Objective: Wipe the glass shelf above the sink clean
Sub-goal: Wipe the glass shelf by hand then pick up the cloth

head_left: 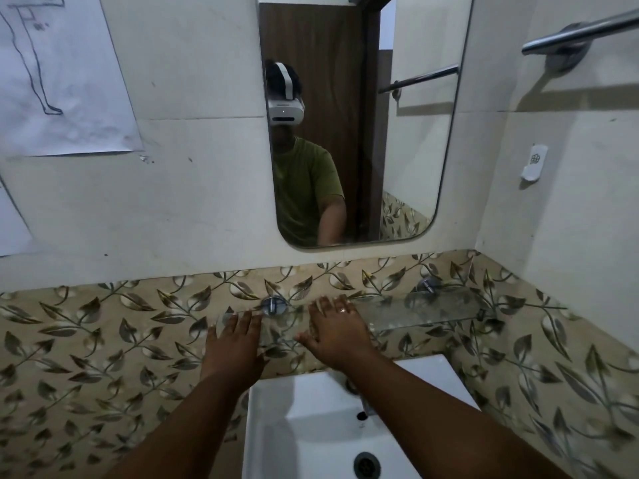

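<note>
The clear glass shelf [425,311] runs along the leaf-patterned tile band above the white sink [432,368], held by two chrome brackets [274,304]. My left hand [235,344] lies flat at the shelf's left end, fingers apart, holding nothing. My right hand [337,331], with a ring on it, presses flat on the middle of the shelf with fingers spread. A textured patch shows between its thumb and index finger. I cannot tell whether that is a cloth under the palm or tile seen through the glass.
A mirror [408,150] hangs above the shelf and reflects a person in a green shirt. The tap [364,404] sits under my right forearm. A towel rail [581,31] and a white hook [534,163] are on the right wall. Paper sheets [62,81] hang at left.
</note>
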